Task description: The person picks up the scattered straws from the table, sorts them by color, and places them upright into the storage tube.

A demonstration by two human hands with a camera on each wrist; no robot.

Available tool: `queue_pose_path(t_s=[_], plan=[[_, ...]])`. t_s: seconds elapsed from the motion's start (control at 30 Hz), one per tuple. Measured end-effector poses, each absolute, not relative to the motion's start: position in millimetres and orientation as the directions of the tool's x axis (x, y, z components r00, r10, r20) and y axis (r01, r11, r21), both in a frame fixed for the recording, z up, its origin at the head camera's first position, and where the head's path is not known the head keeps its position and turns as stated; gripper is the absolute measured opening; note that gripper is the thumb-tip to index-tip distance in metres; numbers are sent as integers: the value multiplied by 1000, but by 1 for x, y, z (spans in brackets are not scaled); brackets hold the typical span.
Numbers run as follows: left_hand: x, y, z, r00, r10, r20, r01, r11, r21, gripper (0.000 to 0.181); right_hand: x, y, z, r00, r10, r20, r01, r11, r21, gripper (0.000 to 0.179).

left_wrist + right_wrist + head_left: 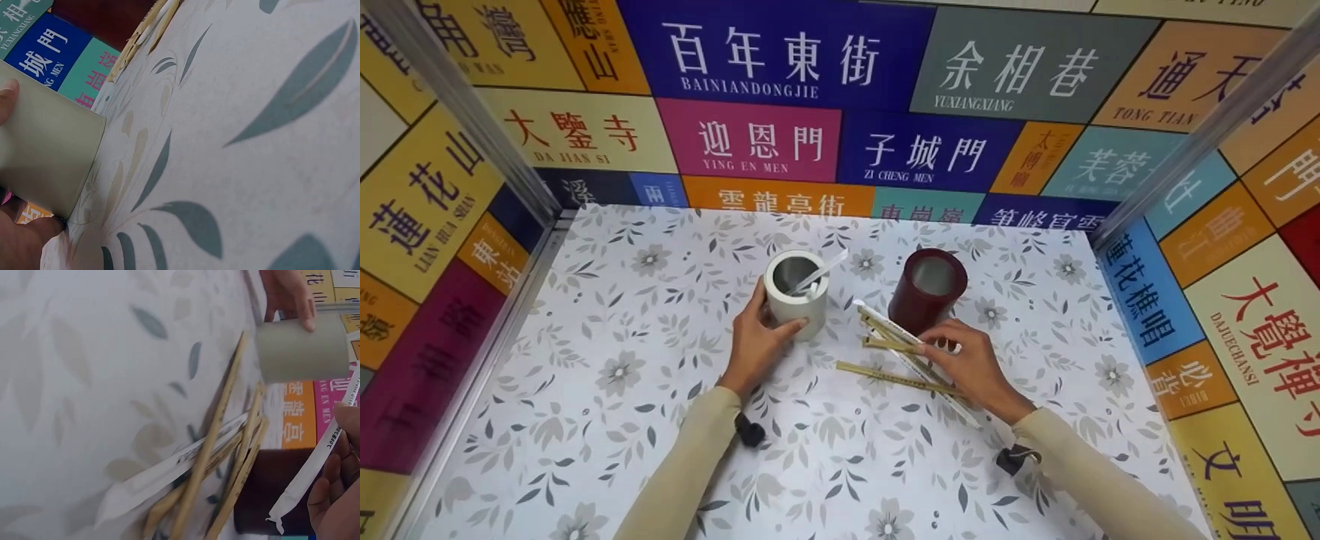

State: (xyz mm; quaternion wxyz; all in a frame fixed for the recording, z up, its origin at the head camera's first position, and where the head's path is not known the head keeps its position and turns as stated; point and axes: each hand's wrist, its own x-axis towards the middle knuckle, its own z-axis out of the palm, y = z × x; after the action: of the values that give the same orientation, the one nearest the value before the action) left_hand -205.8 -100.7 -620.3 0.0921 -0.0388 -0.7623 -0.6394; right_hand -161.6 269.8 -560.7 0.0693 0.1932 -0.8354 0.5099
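My left hand (759, 341) grips an off-white cylindrical cup (799, 307), thumb along its near side and fingers round its left. A whitish, translucent stick (826, 268) leans out of that cup's mouth. In the right wrist view my right hand (340, 478) pinches a white straw in a printed paper wrapper (306, 475). Below that hand, several tan printed sticks (211, 444) lie crossed on the table with another white wrapped straw (163, 475). A dark red cup (911, 304) stands upright just beyond my right hand, its inside grey.
The tabletop (810, 465) has a white covering with grey flowers and leaves. Panels with coloured blocks and large characters (765, 142) stand behind it and at both sides. Metal posts (495, 112) mark the back corners.
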Motion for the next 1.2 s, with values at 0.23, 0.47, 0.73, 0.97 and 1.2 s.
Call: queue_pose_path(t_s=[0.23,0.47,0.73,0.97,1.2], plan=[[-206,-99,-620,-981,-67,181,168,170,971,113,-163,257,-537,-939,-279,199,-278,281,-919,8],[-205,-100,-621,-985,-64,158,144,178,973,113,-173,240,-522,-927,-290,238,-315,256,-914,12],[-207,-100,-620,-984,-64,169,154,189,970,113,-188,221,-503,-940,-260,223,-274,181,-945,10],[-204,-101,-625,-983,-72,168,151,199,968,113,-199,205,-486,-925,-268,271,-317,145,-937,12],[-208,-101,-620,-982,-60,177,162,202,966,114,-217,195,-461,-911,-210,355,-382,103,-919,12]])
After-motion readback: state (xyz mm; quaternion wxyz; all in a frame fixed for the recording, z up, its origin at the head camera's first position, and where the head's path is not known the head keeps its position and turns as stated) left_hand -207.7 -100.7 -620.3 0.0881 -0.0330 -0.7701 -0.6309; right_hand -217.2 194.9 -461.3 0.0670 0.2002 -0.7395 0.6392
